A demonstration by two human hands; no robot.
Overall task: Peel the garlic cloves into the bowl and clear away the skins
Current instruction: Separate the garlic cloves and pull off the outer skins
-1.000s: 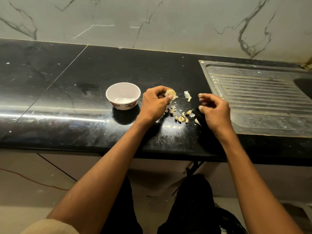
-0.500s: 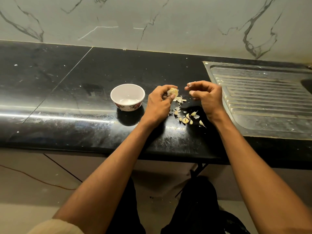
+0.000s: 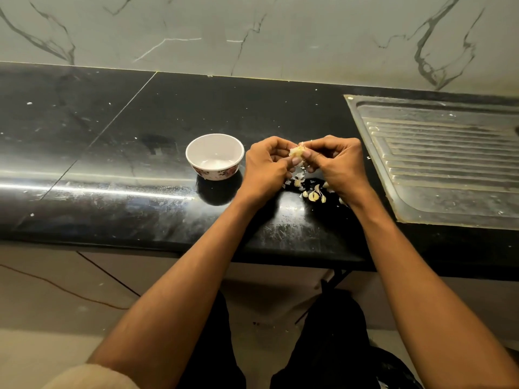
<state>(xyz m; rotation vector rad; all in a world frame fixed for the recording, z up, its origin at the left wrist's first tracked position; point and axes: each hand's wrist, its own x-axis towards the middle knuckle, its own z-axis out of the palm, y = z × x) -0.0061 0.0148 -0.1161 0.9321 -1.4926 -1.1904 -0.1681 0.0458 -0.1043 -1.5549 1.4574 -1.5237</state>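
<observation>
You have both hands meeting just above the black tabletop point(image 3: 118, 153), to the right of the bowl point(image 3: 214, 156). Your left hand point(image 3: 265, 171) has its fingers curled round the garlic piece point(image 3: 297, 151), thumb pressed up against it from below, so it works as the anchor. Your right hand point(image 3: 338, 164) comes in from the other side and pinches at the top of the same piece with its fingertips; judging by that grip, you are pulling skin off or breaking a clove free, though the hands hide too much to tell which.

Holding the garlic over the scattered pile makes sense: loose skins and cloves point(image 3: 313, 195) already lie on the tabletop directly beneath and just toward you from your hands, so anything that falls lands in one place and will be easier to gather later. Some of those pieces look plump like cloves, others thin like husk; I cannot sort them all at this size.

The bowl sits upright, near your left hand but apart from it, close enough for a short drop. Its white inside looks bare, so the peeling seems to be at an early stage. The steel sink drainboard point(image 3: 438, 158) lies to your right, well apart from the pile.
</observation>
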